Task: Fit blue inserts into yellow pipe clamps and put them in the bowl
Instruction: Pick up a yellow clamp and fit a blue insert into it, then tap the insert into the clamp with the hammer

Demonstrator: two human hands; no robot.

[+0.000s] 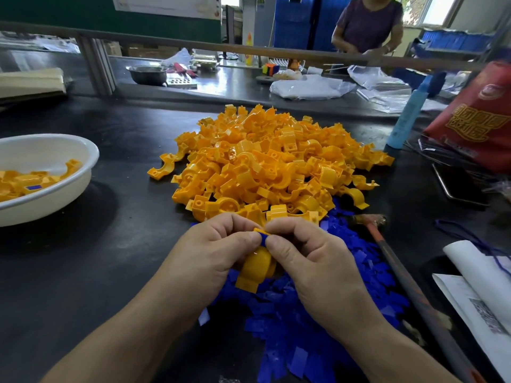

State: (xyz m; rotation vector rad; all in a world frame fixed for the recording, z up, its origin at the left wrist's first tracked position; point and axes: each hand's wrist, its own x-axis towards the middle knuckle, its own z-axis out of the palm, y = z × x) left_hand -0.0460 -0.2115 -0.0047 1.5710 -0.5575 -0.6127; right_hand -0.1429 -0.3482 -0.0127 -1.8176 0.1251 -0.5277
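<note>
Fingers: left hand round yellow clamp, right hand tight on blue insert atop.

A strip of bare bench is left between the bowl and the clamp pile. The right side is crowded by heaped inserts, a hammer and papers.

The clamps are yellow, the inserts blue, the bowl white, the table black, the bag red.
</note>
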